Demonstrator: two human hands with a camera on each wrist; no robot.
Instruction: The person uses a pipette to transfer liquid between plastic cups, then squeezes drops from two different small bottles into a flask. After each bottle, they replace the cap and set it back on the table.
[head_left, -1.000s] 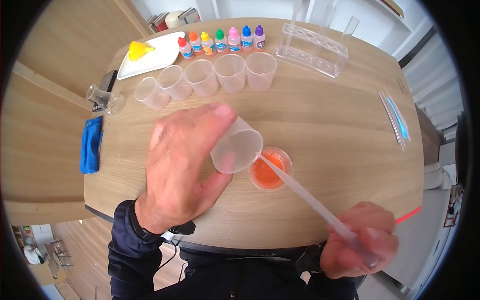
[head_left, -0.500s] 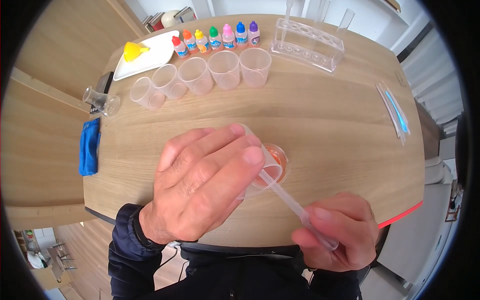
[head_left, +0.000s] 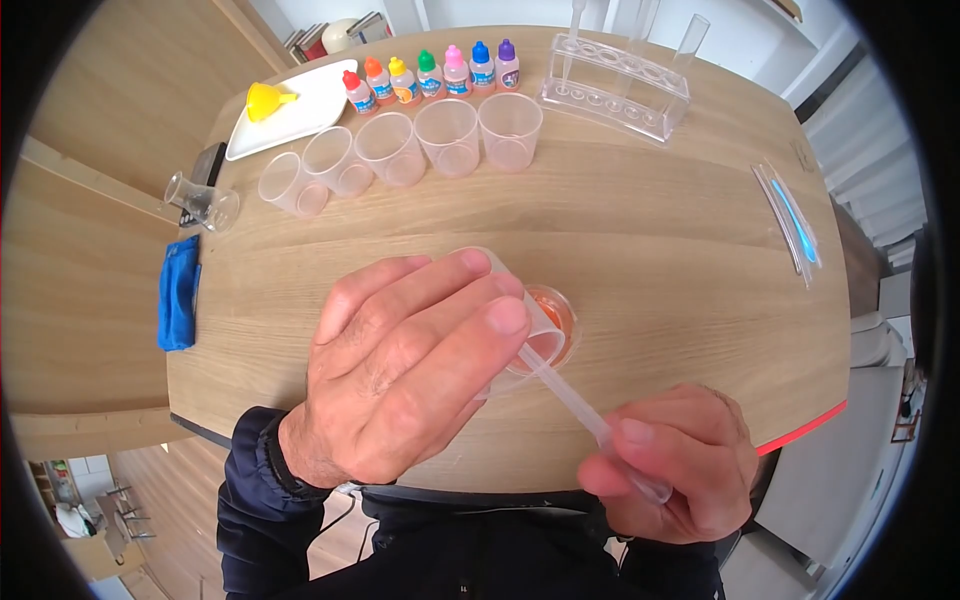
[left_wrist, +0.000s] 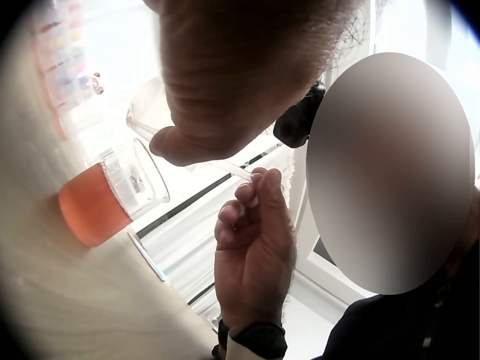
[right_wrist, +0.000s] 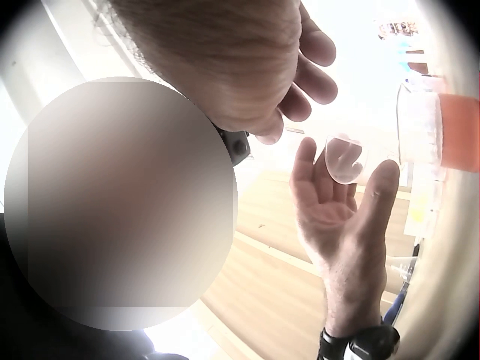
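My left hand (head_left: pixel 400 370) grips a translucent plastic cup (right_wrist: pixel 346 159), tilted so that its mouth faces my right hand (head_left: pixel 690 465). Between the right thumb and fingers is a clear plastic pipette (head_left: pixel 568 393), pinched near its bulb. Its thin end reaches into the mouth of the tilted cup, partly hidden behind the left fingers. Below the held cup, a clear cup of orange liquid (left_wrist: pixel 94 206) stands upright on the table. From the head view, the left hand and the tilted cup cover much of it.
A row of several translucent cups (head_left: pixel 448 138) stands farther back, with dropper bottles (head_left: pixel 429 75) behind. A white tray (head_left: pixel 325 112) bears a yellow funnel (head_left: pixel 265 101). Around them are a test-tube rack (head_left: pixel 615 88), a flask (head_left: pixel 208 205), a blue cloth (head_left: pixel 179 295) and wrapped sticks (head_left: pixel 787 220).
Over the past second the left hand moved right and turned the cup's mouth toward the right hand. The right hand shifted left, bringing the pipette into the cup. Since half a second ago, both are nearly still.
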